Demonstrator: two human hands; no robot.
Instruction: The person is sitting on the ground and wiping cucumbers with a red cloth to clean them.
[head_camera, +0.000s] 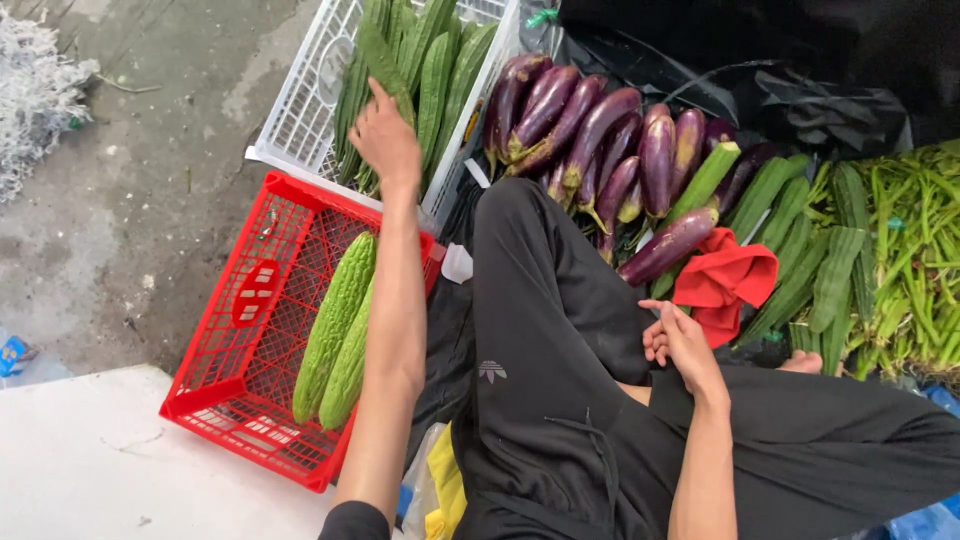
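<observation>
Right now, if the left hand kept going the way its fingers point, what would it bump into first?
The left hand points up into the white crate, and its fingers already seem to rest on the long green gourds there. So it would meet them first, though depth is hard to judge.

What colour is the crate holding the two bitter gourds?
Red; the crate shows clearly in the head view, with the two green bitter gourds lying inside.

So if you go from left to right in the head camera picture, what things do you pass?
Red crate → bitter gourds → left hand → eggplants → right hand → red cloth → ridged gourds → green beans.
</observation>
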